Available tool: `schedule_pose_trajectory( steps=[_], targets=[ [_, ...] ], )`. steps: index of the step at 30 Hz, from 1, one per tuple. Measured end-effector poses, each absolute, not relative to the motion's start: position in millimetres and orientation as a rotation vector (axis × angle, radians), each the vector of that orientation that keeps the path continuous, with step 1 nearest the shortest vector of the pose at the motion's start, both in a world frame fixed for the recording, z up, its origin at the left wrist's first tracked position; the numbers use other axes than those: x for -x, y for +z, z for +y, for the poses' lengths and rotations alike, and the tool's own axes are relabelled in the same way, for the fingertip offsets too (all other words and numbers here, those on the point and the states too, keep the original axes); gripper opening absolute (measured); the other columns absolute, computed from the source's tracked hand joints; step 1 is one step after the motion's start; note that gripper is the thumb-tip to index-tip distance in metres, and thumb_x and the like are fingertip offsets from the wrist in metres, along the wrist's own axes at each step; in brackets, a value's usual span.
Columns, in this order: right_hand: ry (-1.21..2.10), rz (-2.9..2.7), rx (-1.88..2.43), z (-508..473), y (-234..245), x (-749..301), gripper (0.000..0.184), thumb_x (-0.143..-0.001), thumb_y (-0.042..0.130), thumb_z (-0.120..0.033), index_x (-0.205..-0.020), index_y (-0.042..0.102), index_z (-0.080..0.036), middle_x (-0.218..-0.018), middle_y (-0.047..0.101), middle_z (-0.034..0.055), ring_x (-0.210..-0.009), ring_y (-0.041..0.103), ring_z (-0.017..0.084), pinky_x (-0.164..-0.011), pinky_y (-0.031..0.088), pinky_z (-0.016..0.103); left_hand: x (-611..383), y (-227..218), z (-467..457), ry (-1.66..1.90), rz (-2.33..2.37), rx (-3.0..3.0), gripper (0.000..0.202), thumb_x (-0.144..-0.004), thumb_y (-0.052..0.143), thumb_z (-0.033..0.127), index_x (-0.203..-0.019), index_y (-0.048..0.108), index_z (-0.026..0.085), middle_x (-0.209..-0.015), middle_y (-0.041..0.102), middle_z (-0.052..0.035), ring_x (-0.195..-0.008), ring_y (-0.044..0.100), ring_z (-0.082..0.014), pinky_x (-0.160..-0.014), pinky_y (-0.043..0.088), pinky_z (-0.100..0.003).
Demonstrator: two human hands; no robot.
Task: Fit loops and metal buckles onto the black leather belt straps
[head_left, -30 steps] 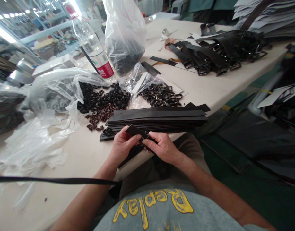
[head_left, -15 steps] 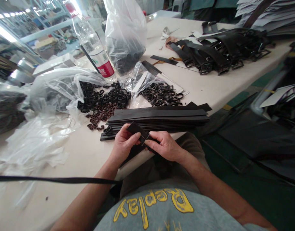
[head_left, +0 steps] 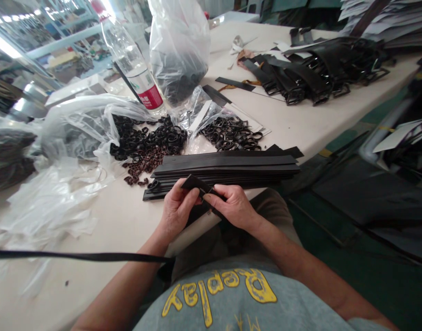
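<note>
My left hand (head_left: 176, 209) and my right hand (head_left: 233, 207) meet at the table's near edge, both pinched on one dark leather strap (head_left: 196, 184). The strap's folded end sticks up between my fingers, and its tail hangs down past the table edge toward my lap. Just beyond my hands lies a flat stack of dark straps (head_left: 227, 168). A pile of dark and brown loops (head_left: 147, 145) and a pile of dark metal buckles (head_left: 231, 135) lie behind the stack.
Crumpled clear plastic bags (head_left: 76, 128) cover the left of the table (head_left: 104, 225). A plastic bottle (head_left: 135, 69) and a tall bag of dark parts (head_left: 179, 50) stand at the back. Finished buckled straps (head_left: 314, 69) lie at the far right. A black cord (head_left: 76, 257) crosses the front.
My hands have shifted slightly away from me and closer together on the strap. Its folded end now sits higher between my fingers.
</note>
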State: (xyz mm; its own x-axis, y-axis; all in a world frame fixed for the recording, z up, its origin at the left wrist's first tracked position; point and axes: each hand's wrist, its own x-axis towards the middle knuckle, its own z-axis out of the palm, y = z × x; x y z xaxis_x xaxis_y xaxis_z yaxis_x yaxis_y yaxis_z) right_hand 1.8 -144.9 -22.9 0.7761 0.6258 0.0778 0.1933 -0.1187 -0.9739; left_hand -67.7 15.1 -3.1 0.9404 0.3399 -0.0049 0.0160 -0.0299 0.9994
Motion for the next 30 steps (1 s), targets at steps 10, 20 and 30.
schedule_pose_trajectory(
  steps=[10, 20, 30],
  targets=[
    [0.429, -0.604, 1.688, -143, -23, -3, 0.038, -0.09, 0.06, -0.043, -0.062, 0.059, -0.017, -0.053, 0.053, -0.003, -0.052, 0.045, 0.01, -0.049, 0.033, 0.021, 64, -12, 21, 0.197, 0.359, -1.374, 0.046, -0.085, 0.062, 0.06, -0.073, 0.067, 0.016, -0.064, 0.065, -0.0026, -0.058, 0.057, -0.0129, -0.06, 0.047, -0.026],
    [0.438, -0.584, 1.698, -139, -20, -3, 0.036, -0.09, 0.061, -0.042, -0.065, 0.061, -0.017, -0.054, 0.056, -0.0025, -0.052, 0.048, 0.01, -0.049, 0.033, 0.021, 69, 1, 19, 0.356, 0.199, -1.745, 0.029, -0.086, 0.068, 0.043, -0.071, 0.076, 0.02, -0.078, 0.067, -0.0056, -0.077, 0.059, -0.0179, -0.071, 0.048, -0.028],
    [0.392, -0.625, 1.751, -139, -23, -2, 0.034, -0.09, 0.059, -0.04, -0.064, 0.061, -0.016, -0.054, 0.053, -0.0023, -0.054, 0.047, 0.01, -0.051, 0.032, 0.022, 65, -6, 23, 0.179, 0.243, -1.357, 0.055, -0.085, 0.059, 0.063, -0.091, 0.077, 0.012, -0.067, 0.065, -0.0053, -0.06, 0.058, -0.0147, -0.06, 0.047, -0.027]
  ],
)
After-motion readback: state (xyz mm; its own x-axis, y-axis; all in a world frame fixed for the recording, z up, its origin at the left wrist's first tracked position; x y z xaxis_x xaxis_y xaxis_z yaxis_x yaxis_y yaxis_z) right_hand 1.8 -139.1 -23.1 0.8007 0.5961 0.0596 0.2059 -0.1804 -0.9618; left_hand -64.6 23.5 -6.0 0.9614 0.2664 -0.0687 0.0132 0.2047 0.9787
